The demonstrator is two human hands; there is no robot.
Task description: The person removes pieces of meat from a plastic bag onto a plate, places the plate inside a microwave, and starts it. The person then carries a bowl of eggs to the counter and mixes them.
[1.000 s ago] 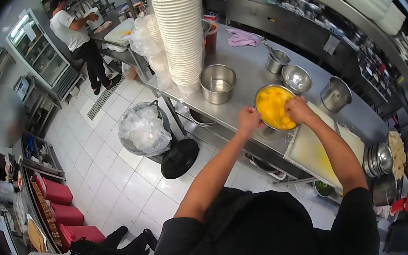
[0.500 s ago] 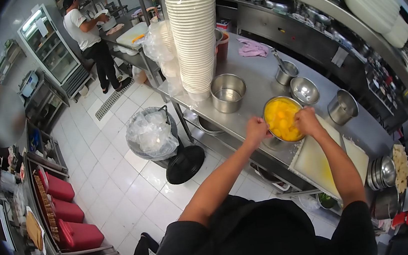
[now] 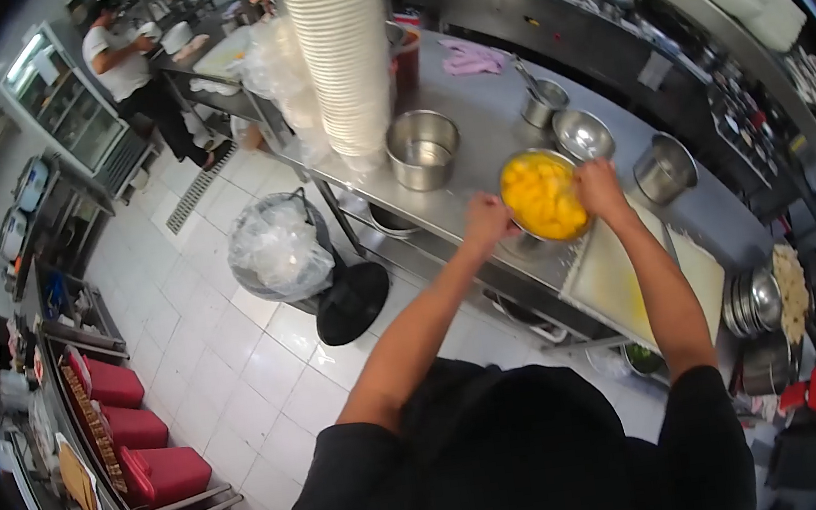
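Note:
A round metal bowl (image 3: 530,153) is gripped at its rim between my two hands, above the steel worktable. Inside it lie glossy yellow chunks (image 3: 542,195), somewhat blurred by motion. My left hand (image 3: 491,219) is closed on the bowl's left edge. On the opposite edge, my right hand (image 3: 601,188) is closed too, its fingertips partly hidden. White cutting boards (image 3: 612,277) with a yellow stain lie just below my right hand. Behind the bowl stand an empty metal bowl (image 3: 584,135) and a small metal pot (image 3: 545,103) with a utensil in it.
A tall stack of white containers (image 3: 341,61) and a metal pot (image 3: 424,150) stand to the left on the steel worktable (image 3: 477,151). Another metal pot (image 3: 665,168) is at right. A lined bin (image 3: 279,250) is on the floor. A person (image 3: 131,75) works at the back.
The view has shifted, so the scene sits differently in the picture. The yellow chunks have changed arrangement in the bowl. A dark-clad leg at lower left has gone from view; both hands keep their hold.

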